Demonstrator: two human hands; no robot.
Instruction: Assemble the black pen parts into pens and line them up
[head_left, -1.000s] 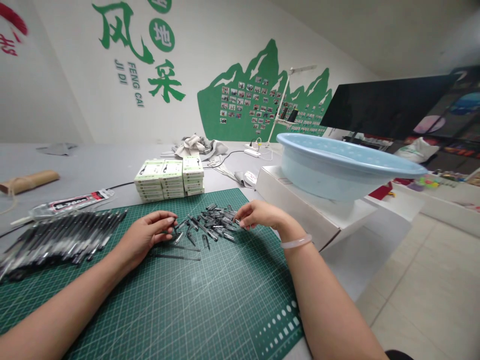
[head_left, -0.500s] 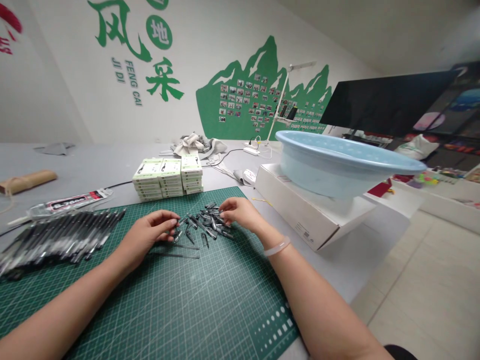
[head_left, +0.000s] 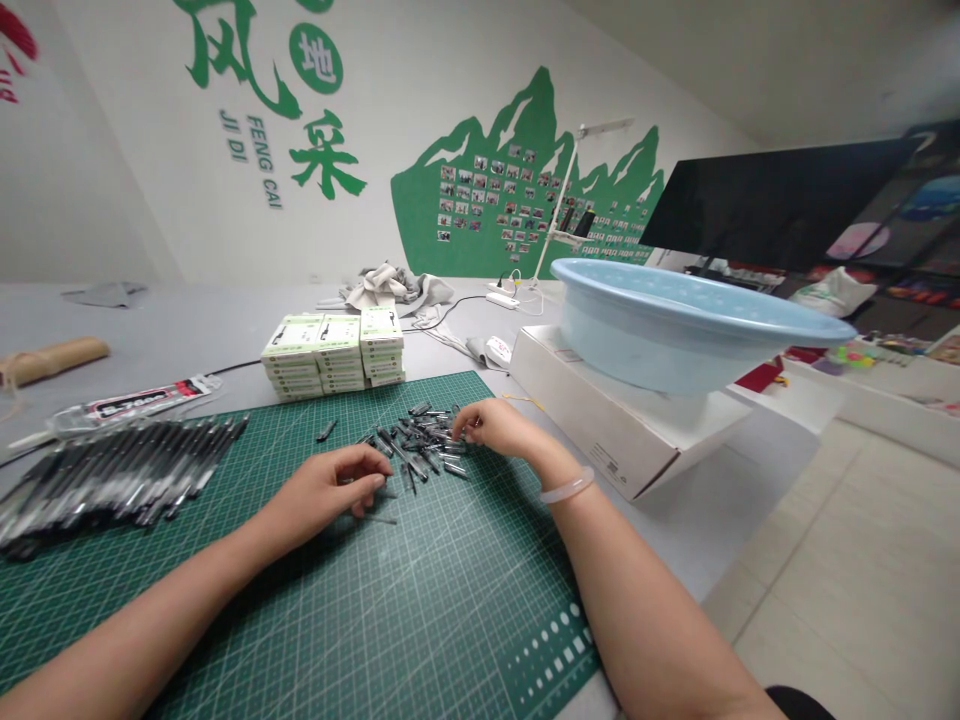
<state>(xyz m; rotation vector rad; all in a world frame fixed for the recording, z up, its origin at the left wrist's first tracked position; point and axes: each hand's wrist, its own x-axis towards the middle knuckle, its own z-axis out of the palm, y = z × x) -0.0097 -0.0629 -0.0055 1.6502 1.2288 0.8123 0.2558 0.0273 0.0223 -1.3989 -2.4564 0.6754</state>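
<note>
Near the cutting mat's [head_left: 435, 600] far right corner, my feed shows the pile of pen caps [head_left: 421, 438], my right hand [head_left: 486, 424] at its edge. My left hand [head_left: 351, 478] has shifted nearer, beside a thin rod [head_left: 384, 519], exposing one separated cap [head_left: 326, 430]. Fingers half-curled; I can't tell what either holds.

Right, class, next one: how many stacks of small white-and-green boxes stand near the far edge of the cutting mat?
3, side by side beyond the cutting mat: the left stack, the middle stack and the right stack. More could be hidden behind them.
</note>
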